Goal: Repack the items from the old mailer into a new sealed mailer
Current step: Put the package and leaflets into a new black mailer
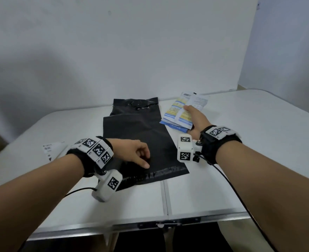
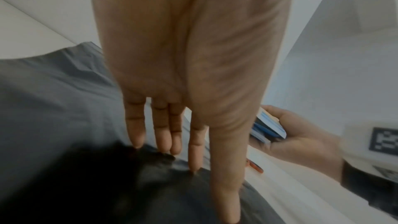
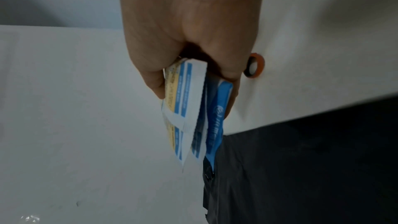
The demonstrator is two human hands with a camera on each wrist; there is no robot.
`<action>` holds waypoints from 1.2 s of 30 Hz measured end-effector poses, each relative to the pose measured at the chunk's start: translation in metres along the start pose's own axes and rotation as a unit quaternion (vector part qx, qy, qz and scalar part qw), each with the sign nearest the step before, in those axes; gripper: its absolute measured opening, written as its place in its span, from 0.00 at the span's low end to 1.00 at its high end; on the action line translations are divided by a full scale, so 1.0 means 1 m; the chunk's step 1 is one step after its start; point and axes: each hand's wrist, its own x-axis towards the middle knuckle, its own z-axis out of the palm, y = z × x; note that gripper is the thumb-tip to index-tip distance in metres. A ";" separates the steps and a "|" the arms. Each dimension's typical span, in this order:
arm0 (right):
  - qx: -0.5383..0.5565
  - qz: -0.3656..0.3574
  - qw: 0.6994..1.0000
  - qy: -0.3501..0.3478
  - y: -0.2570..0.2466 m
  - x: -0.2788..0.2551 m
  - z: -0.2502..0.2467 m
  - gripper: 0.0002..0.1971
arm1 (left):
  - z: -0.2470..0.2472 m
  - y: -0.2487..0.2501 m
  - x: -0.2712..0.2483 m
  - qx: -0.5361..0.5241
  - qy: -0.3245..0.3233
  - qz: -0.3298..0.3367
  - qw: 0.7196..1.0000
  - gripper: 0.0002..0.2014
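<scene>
My right hand (image 1: 195, 118) grips a sheaf of flat packets (image 1: 182, 113), thumb on one face and fingers curled behind, as the right wrist view shows; I hold them fanned and lifted by their near end, presumably so that they can go into a bag as one bundle. The packets are thin, glossy and rectangular, printed in blue, yellow and white, and their lower corners hang just beside the edge of the black plastic. My left hand (image 1: 137, 155) rests fingertips-down on the new mailer (image 1: 150, 142); its fingers (image 2: 137, 130) are extended and slightly spread, holding nothing, pressing the film flat near its open end, I judge to steady it and to find the mouth.

The new mailer is a dark, matte polythene sleeve, limp and faintly creased, lying lengthwise in the middle of the bench (image 1: 259, 160) with a shiny adhesive strip along the end towards the near edge. Beyond it, towards the far edge and partly overlapped by it, lies the old mailer (image 1: 135, 104), the same black film but more crumpled, with glints at its torn top. A white printed label (image 1: 52, 149) lies flat near the left edge. A small orange-and-black ring (image 3: 255, 65), perhaps a tape roll, sits on the bench close to the packets; its nature I cannot tell. The bench is smooth white with a central seam.
</scene>
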 end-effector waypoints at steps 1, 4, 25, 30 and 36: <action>-0.001 0.003 1.000 0.003 0.002 -0.003 0.001 0.27 | 0.003 -0.002 -0.004 0.008 0.002 0.003 1.000 0.22; 0.002 0.004 1.000 0.010 0.006 -0.016 0.004 0.25 | 0.010 -0.007 -0.013 0.023 0.005 0.007 1.000 0.24; 0.017 0.004 1.000 -0.001 0.025 -0.059 -0.003 0.19 | 0.022 -0.014 -0.017 -0.035 0.083 -0.021 0.996 0.08; 0.034 0.007 0.999 -0.017 0.028 -0.063 -0.002 0.20 | 0.021 -0.013 -0.022 -0.024 0.051 -0.018 0.998 0.14; 0.046 0.004 0.999 -0.020 0.031 -0.068 0.002 0.21 | 0.022 -0.017 -0.019 -0.026 0.058 -0.024 0.998 0.09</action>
